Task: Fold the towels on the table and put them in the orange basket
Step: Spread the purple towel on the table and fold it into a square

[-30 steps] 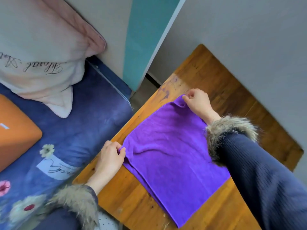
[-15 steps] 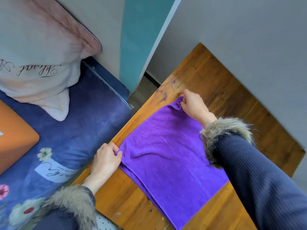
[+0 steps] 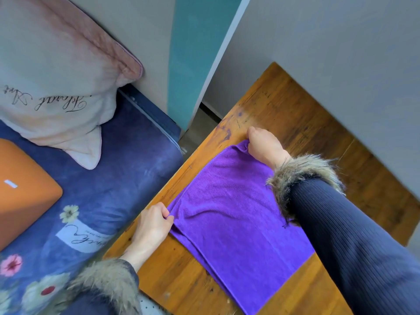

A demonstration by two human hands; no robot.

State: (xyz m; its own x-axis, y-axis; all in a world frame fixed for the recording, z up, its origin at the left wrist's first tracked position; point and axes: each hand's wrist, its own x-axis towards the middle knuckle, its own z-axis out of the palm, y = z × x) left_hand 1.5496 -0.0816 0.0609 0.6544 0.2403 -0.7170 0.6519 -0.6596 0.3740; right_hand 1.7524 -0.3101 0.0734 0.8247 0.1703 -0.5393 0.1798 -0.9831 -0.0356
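Purple towel (image 3: 231,214), right hand (image 3: 263,145) fingers hidden

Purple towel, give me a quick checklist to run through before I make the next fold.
1. Left hand pinches the near corner of the purple towel: ok.
2. Right hand grips the far corner: ok.
3. Towel lies flat on the wooden table: mostly ok, with light creases near the left hand.
4. Layers line up: not ok, a lower layer peeks out along the near-left edge.
5. Towel sits wholly on the table: not ok, its nearest corner reaches the table edge.
6. Orange basket within view on the bed: ok; whether it has room, cannot tell.
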